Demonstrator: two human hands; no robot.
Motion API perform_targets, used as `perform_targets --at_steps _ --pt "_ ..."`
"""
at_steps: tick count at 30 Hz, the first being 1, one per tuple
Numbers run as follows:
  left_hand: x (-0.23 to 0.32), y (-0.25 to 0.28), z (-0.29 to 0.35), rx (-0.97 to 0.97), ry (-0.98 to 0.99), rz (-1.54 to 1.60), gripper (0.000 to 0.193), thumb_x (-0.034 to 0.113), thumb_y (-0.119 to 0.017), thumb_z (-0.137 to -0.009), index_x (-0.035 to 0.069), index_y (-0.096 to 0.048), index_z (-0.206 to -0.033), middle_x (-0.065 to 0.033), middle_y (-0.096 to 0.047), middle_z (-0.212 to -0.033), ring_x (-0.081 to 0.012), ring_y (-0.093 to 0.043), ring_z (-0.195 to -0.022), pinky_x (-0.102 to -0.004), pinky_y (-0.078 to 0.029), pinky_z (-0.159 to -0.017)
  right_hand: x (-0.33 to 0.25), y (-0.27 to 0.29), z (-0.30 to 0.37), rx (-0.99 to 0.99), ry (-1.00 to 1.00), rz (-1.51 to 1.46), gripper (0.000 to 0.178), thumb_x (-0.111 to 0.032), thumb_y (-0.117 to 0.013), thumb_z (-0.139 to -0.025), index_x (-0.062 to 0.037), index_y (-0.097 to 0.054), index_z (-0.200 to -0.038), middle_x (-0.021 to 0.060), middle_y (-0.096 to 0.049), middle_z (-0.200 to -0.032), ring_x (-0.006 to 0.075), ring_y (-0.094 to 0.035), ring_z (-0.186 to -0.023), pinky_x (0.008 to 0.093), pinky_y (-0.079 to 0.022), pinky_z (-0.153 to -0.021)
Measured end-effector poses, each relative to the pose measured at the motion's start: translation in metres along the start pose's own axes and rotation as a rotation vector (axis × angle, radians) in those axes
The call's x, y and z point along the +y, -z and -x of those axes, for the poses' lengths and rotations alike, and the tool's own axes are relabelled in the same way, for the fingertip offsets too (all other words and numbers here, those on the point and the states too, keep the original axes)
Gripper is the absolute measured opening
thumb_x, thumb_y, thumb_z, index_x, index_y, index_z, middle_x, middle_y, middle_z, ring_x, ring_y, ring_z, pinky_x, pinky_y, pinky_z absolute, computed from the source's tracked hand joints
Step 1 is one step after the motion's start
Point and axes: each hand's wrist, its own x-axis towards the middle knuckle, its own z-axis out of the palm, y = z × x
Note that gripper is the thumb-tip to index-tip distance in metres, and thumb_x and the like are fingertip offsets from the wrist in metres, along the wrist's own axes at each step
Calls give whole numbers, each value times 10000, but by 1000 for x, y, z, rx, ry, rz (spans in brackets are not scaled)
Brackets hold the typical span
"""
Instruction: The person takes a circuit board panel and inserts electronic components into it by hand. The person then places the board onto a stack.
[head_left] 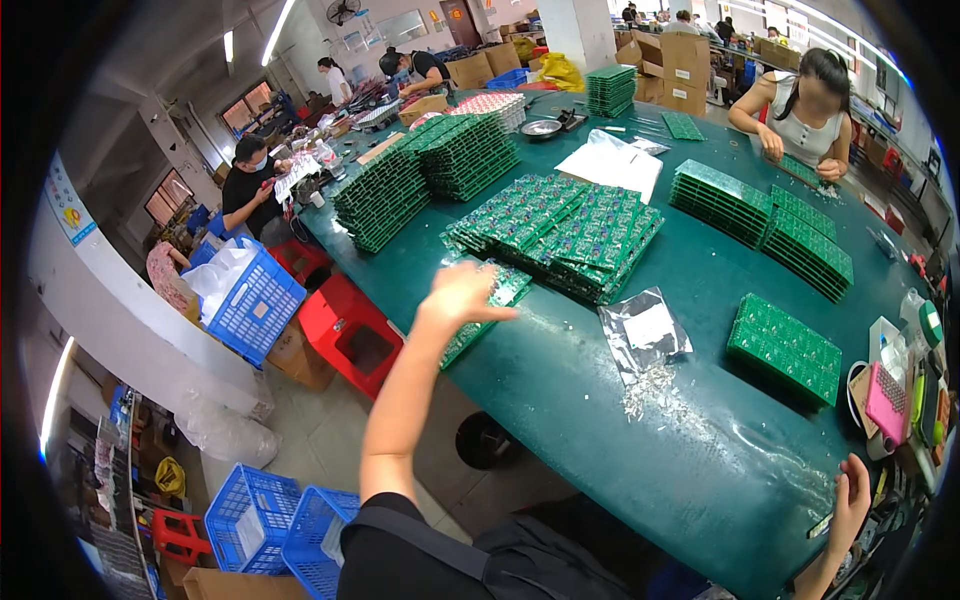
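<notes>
My left hand (462,296) reaches over a green circuit board panel (512,287) at the table's left edge. Its thumb stands out to the right, away from the fingers; the fingertips are partly hidden, and no grip on the panel shows. Just beyond lie wide stacks of populated circuit board panels (612,238). At the lower right, my right hand (851,496) is raised at the table edge with its fingers apart and nothing visible in them. A small pale object (820,525) lies beside it.
A clear plastic bag (648,330) and scattered small white parts (655,390) lie mid-table. Board stacks stand at the right (785,350) and far left (385,195). Across the table a person (808,125) handles a panel. Red stools (350,328) and blue crates (255,300) stand left.
</notes>
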Motion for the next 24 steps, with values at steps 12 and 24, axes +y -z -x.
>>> perform_targets --at_steps 12,24 --pt "-74 -13 50 -146 92 610 777 361 -728 -763 33 -499 -1430 -261 -549 -1372 -335 -543 -1269 -381 -455 -1054 -36 -36 34 -26 -2 1 320 -36 -535 -1002 45 -559 -1311 116 -616 -1230 197 -605 -1147 315 -491 -955" --pt "142 -59 66 -1500 -702 1738 558 392 -386 -1047 -45 -482 -1381 -190 -675 -1189 -371 -710 -1004 -431 -549 -952 -114 -142 87 -363 74 -523 615 -291 -623 -989 29 -385 -1457 106 -568 -1238 178 -563 -1086 307 -438 -946"
